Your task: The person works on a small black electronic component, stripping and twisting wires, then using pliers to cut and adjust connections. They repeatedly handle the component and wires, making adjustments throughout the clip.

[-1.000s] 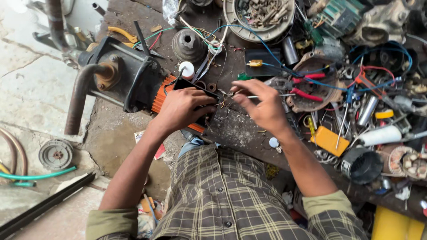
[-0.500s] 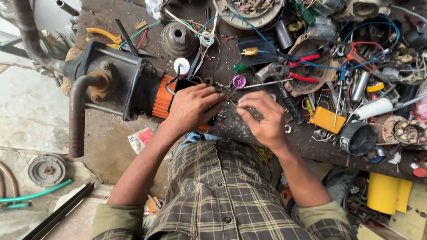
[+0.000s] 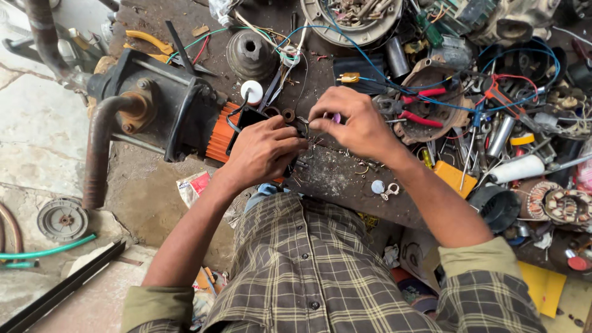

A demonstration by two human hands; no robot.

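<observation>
The pump motor [image 3: 166,114] lies on its side at the left edge of the cluttered workbench [image 3: 336,176] — a black housing with an orange finned section at its right end and a rusty bent pipe curving down from its left. Its small black terminal box [image 3: 250,117] sits open against the orange fins — thin wires [image 3: 308,126] stick out of it toward the bench's front edge.

1. The left hand [image 3: 262,151] covers the black terminal box [image 3: 250,117] on the motor [image 3: 166,111].
2. Whatever the right hand [image 3: 357,123] pinches is too small to tell (a purple speck shows).
3. The bowl [image 3: 351,18] is cut off at the top edge.
</observation>
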